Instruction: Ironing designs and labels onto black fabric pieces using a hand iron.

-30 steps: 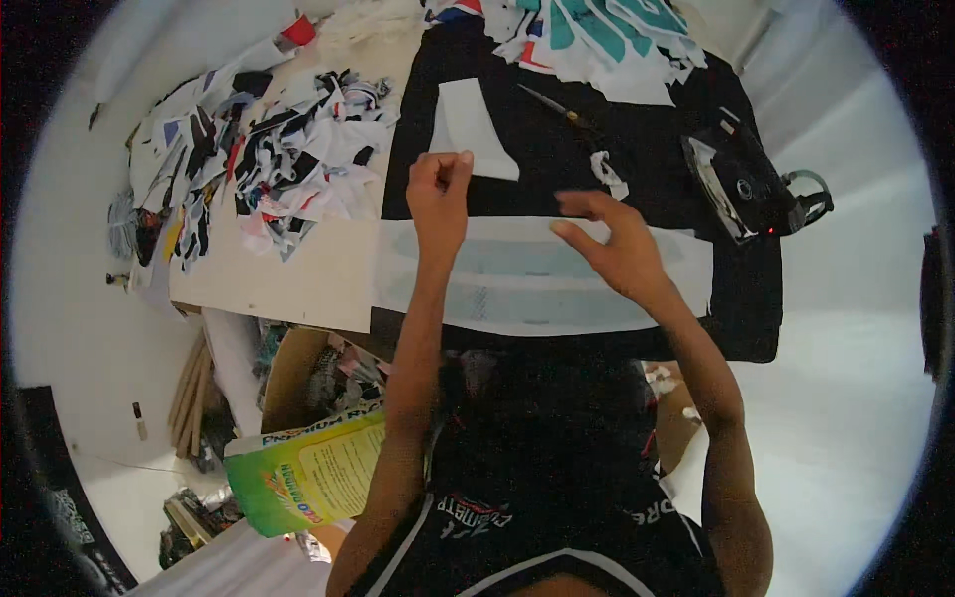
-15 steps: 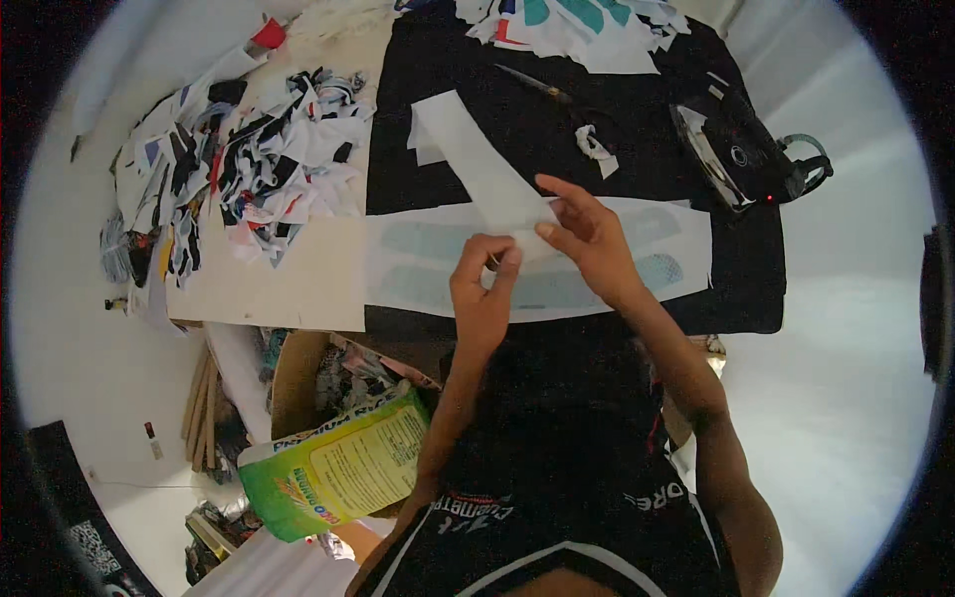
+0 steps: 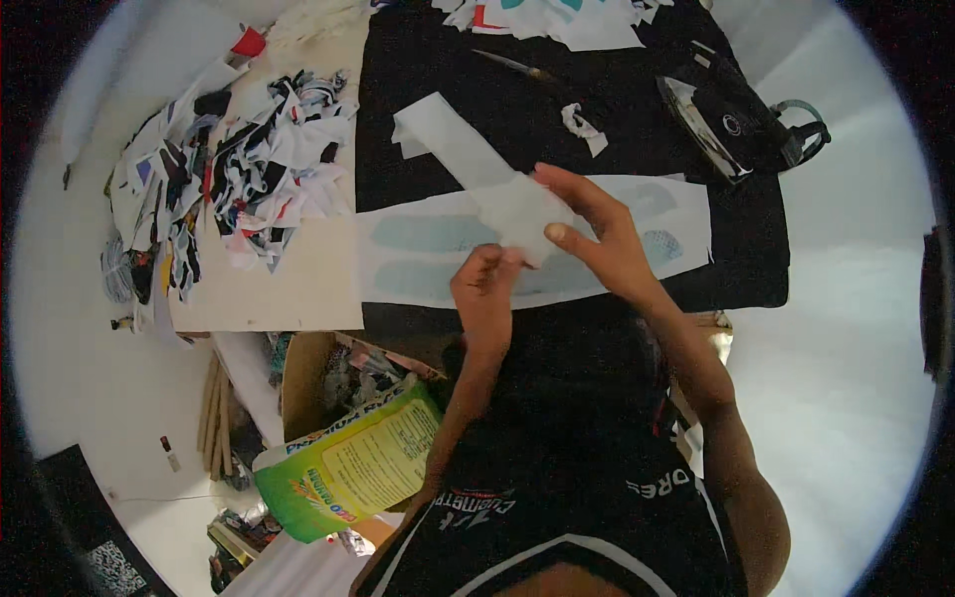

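Observation:
A long pale white strip (image 3: 468, 149), of fabric or paper, slants from the far left down to my hands. Its near end looks wider and folded or layered. My left hand (image 3: 484, 284) pinches the lower edge with thumb and fingers. At the right edge, my right hand (image 3: 602, 224) grips the strip with the thumb in front; the index finger reaches along the top, and the other fingertips are partly hidden. Beneath both hands lies a white sheet (image 3: 398, 289) with pale blue-grey curved shapes, spread on a black cloth (image 3: 746, 279).
An iron (image 3: 721, 124) stands at the right. Scissors (image 3: 517, 66) and a crumpled white scrap (image 3: 584, 129) lie beyond the strip. Piled fabric scraps (image 3: 288, 169) cover the table's left; white pieces (image 3: 567, 22) lie at the far edge. Below are a cardboard box (image 3: 303, 378) and green-yellow sack (image 3: 348, 463).
The strip's near end has turned and spread wider between my hands. My right thumb has shifted toward its right edge. The whole view has moved slightly.

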A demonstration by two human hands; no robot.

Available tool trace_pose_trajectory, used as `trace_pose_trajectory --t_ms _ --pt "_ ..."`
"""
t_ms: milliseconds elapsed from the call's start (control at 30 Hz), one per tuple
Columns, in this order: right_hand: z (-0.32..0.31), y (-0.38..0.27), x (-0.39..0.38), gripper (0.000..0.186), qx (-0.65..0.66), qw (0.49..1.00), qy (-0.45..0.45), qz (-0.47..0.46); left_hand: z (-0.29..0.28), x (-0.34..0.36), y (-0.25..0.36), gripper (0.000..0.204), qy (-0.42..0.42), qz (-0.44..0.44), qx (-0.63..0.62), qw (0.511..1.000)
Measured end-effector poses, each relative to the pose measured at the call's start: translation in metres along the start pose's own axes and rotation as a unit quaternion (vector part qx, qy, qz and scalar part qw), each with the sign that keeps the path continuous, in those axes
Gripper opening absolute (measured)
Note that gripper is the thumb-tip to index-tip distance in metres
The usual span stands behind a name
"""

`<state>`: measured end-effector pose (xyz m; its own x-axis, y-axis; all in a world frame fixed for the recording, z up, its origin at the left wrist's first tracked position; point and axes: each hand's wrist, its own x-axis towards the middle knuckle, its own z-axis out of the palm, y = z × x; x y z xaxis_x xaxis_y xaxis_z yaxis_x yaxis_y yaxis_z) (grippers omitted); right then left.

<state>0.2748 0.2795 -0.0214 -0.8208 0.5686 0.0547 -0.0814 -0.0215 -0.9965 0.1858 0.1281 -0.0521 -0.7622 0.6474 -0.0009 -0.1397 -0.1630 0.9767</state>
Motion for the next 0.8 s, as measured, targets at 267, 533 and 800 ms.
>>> trace_pose_trajectory --t_ms 267,533,800 --pt "0.014 -0.007 -0.01 0.069 -0.086 0.992 0.031 -0.092 0.0 -0.002 0.025 0.021 0.054 0.072 -0.001 0.996" --pt "0.014 -0.006 -0.015 0.021 -0.199 0.957 0.046 -0.205 -0.003 -0.008 0.023 0.028 0.141 0.117 -0.059 0.981" --pt "0.031 -0.026 -0.023 0.026 -0.177 0.938 -0.296 -0.032 -0.034 -0.003 0.061 0.033 0.174 0.046 -0.234 0.956"
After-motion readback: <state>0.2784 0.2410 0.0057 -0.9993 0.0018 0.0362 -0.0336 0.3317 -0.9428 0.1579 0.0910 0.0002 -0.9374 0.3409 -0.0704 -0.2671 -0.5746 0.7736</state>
